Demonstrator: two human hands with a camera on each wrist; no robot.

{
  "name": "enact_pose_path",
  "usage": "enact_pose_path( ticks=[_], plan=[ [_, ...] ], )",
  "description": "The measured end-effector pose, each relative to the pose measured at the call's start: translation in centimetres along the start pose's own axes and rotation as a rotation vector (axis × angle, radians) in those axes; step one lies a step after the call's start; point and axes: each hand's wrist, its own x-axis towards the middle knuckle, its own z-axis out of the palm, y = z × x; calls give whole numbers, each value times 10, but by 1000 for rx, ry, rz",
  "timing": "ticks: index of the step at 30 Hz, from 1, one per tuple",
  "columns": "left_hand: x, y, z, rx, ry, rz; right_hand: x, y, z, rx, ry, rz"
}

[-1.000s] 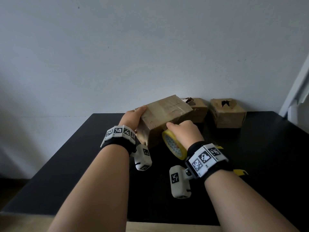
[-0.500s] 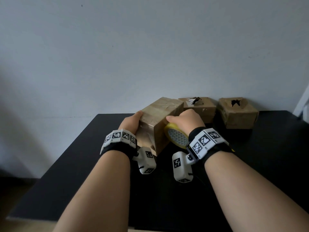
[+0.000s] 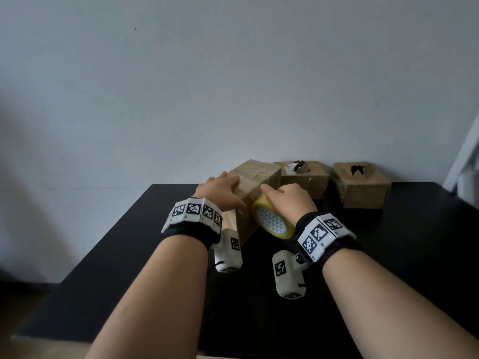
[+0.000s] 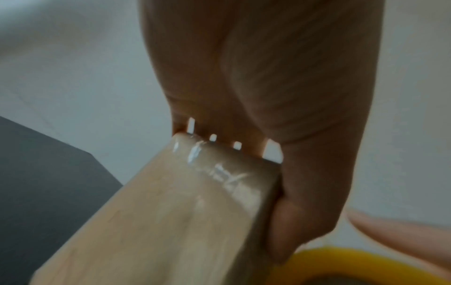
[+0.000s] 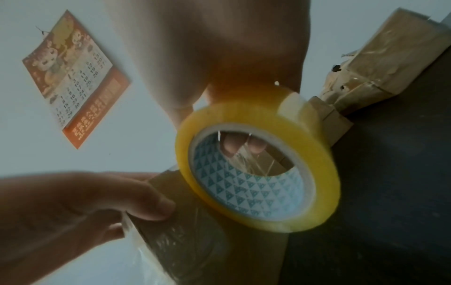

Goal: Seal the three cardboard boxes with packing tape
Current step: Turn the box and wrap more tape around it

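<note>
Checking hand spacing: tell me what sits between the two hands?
The tilted brown cardboard box: left hand grips it, right hand holds the yellow tape roll against it, head view.

Three cardboard boxes [image 3: 255, 187] [image 3: 304, 181] [image 3: 361, 186]; one tape roll [image 3: 272, 221]; two hands [image 3: 220, 194] [image 3: 290, 200]; apparently one wall calendar [image 5: 73, 77].

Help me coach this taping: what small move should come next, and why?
Probably roll the tape roll on along the tilted box: the right hand holds it against the box's side, the left hand steadies the box, and a clear strip already runs between them.
</note>
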Motion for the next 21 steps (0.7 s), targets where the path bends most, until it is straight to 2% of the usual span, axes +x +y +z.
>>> enact_pose_path(
  ticks=[4, 9, 11, 15, 21],
  plan=[
    [-7, -1, 5, -114, 149, -6, -5, -3, -12, 56, 7, -22],
    [-14, -3, 5, -238, 189, -37, -10, -16, -25, 177, 68, -67],
    [-15, -4, 3, -423, 209, -27, -11, -21, -28, 215, 91, -98],
    [-17, -3, -5, -790, 139, -12, -14, -33, -43, 280, 147, -116],
    [-20, -4, 8, -974, 37, -8, -25, -35, -58, 316, 89, -114]
  ],
)
